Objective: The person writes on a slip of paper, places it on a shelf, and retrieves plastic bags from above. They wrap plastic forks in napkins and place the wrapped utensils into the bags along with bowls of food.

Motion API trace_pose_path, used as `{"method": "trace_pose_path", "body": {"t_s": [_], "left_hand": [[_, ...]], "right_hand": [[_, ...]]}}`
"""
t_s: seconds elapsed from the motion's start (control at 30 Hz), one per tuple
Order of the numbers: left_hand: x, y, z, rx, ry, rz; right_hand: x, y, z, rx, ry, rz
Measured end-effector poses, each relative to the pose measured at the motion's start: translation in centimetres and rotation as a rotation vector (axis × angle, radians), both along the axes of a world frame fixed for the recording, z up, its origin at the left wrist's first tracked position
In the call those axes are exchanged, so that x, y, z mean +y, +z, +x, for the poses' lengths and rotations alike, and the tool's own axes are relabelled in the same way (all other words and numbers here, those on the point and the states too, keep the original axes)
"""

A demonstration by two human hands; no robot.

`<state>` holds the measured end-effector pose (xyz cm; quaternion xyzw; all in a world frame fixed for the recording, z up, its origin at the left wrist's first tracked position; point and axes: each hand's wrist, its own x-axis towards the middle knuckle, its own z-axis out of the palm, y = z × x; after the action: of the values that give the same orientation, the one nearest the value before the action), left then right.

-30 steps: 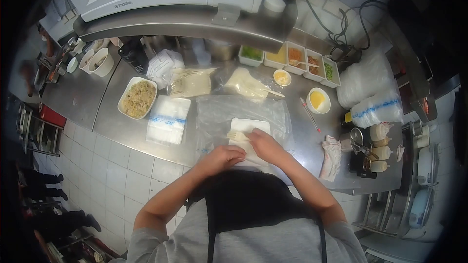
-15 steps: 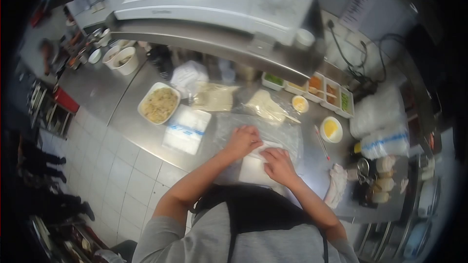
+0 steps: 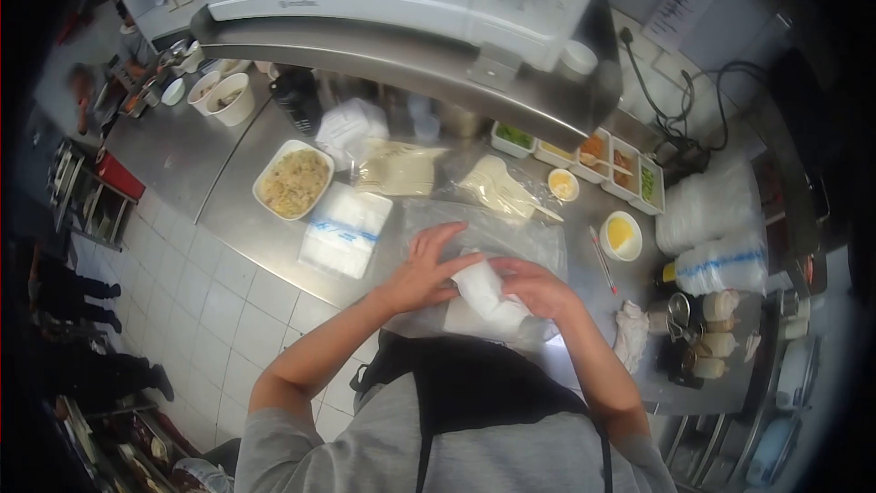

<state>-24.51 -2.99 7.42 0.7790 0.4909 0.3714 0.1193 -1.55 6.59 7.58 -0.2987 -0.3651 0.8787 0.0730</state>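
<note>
A soft white rolled sheet [image 3: 485,297] lies slantwise between my hands, over a clear plastic sheet [image 3: 538,236] on the steel counter; its material I cannot make out. My left hand [image 3: 422,272] is at the roll's left side, one finger and the thumb against it and another finger stretched away. On the opposite side, my right hand [image 3: 538,287] has its fingers curled over the roll's upper right. Part of a pale flat sheet [image 3: 463,320] shows beneath the roll. Beyond the plastic are a stack of pale wrappers [image 3: 397,169] and a bag of pale flat pieces [image 3: 497,187].
Left of my hands stand a tub of shredded filling [image 3: 294,181] and a white packet with blue print [image 3: 347,231]. To the right are a bowl of yellow liquid [image 3: 622,236], a thin stick [image 3: 602,258] and a crumpled cloth [image 3: 630,336]. A steel shelf [image 3: 392,64] overhangs the back.
The white sheet, earlier folded flat under both hands, is now a roll turned slantwise. My hands have moved apart to its two sides, and the left hand's fingers have spread.
</note>
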Motion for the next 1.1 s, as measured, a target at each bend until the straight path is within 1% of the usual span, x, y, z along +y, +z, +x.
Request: {"method": "trace_pose_path", "body": {"t_s": [0.07, 0.1, 0.13, 0.17, 0.2, 0.27, 0.3, 0.33, 0.37, 0.4, 0.43, 0.5, 0.53, 0.6, 0.63, 0.67, 0.7, 0.83, 0.9, 0.93, 1.0, 1.03, 1.07, 1.1], "left_hand": [[0.3, 1.3, 0.2, 0.003, -0.107, 0.004], [0.7, 0.7, 0.0, 0.001, -0.116, 0.003], [1.2, -0.5, -0.2, -0.058, -0.194, -0.072], [1.6, -0.8, -0.3, -0.116, -0.269, -0.144], [1.8, -1.1, -0.2, -0.115, -0.269, -0.14], [2.1, -1.6, -0.2, -0.395, -0.137, -0.701], [2.3, -2.5, -0.2, -0.394, -0.136, -0.699], [2.5, -3.6, -0.2, -0.452, -0.124, -0.703], [2.6, -3.6, -0.2, -0.509, -0.114, -0.708], [2.6, -3.6, -0.3, -0.505, -0.118, -0.711], [2.7, -3.5, -0.3, -0.472, -0.109, -0.752], [2.8, -3.3, -0.4, -0.438, -0.103, -0.791], [2.8, -3.6, -0.4, -0.479, -0.118, -0.804], [2.7, -4.0, -0.5, -0.518, -0.133, -0.814], [2.7, -4.2, -0.4, -0.568, -0.162, -0.807], [2.6, -4.2, -0.5, -0.617, -0.191, -0.8], [2.6, -4.2, -0.5, -0.611, -0.193, -0.798], [2.4, -5.1, -0.5, -0.666, -0.214, -0.81], [2.3, -5.4, -0.4, -0.701, -0.215, -0.818], [2.2, -5.6, -0.3, -0.702, -0.206, -0.814], [2.2, -3.9, -0.3, -0.695, -0.198, -0.802], [2.0, -2.9, -0.2, -0.667, -0.157, -0.844], [1.8, -2.0, -0.2, -0.64, -0.115, -0.886], [1.9, -3.0, -0.3, -0.636, -0.115, -0.882]], "right_hand": [[-0.9, -1.1, -0.1, -0.012, -0.028, 0.003], [-1.3, -1.4, -0.2, -0.034, -0.03, -0.005], [-1.6, -1.9, -0.1, -0.056, -0.028, -0.013], [-1.6, -2.1, -0.1, -0.198, 0.033, 0.123], [-1.7, -2.2, 0.0, -0.197, 0.033, 0.128], [-2.3, -1.7, -0.1, -0.215, -0.19, 0.78], [-2.5, -1.0, -0.1, -0.138, -0.253, 0.759], [-2.6, 0.0, -0.1, -0.137, -0.253, 0.761], [-2.8, 1.1, -0.2, -0.134, -0.187, 1.055], [-3.0, 1.6, -0.3, -0.131, -0.117, 1.347], [-3.1, 1.4, -0.4, -0.135, -0.124, 1.347], [-3.2, 0.9, -0.5, -0.259, -0.076, 1.546], [-3.1, 0.6, -0.5, -0.26, -0.078, 1.548], [-2.8, 0.1, -0.7, -0.386, -0.014, 1.612], [-2.7, -0.3, -0.7, -0.386, -0.017, 1.614], [-2.5, -0.7, -0.6, -0.422, -0.007, 1.585], [-2.3, -1.0, -0.5, -0.458, 0.001, 1.555], [-2.5, -1.3, -0.5, -0.458, -0.083, 1.487], [-2.7, -0.7, -1.0, -0.357, -0.145, 1.62], [-2.7, -0.5, -1.1, -0.357, -0.151, 1.623], [-2.5, -0.2, -1.2, -0.385, -0.043, 1.728], [-2.4, -0.2, -1.3, -0.382, -0.05, 1.734], [-2.4, -0.4, -1.2, -0.394, -0.022, 1.661], [-2.3, -0.6, -1.1, -0.406, 0.006, 1.588]]}}
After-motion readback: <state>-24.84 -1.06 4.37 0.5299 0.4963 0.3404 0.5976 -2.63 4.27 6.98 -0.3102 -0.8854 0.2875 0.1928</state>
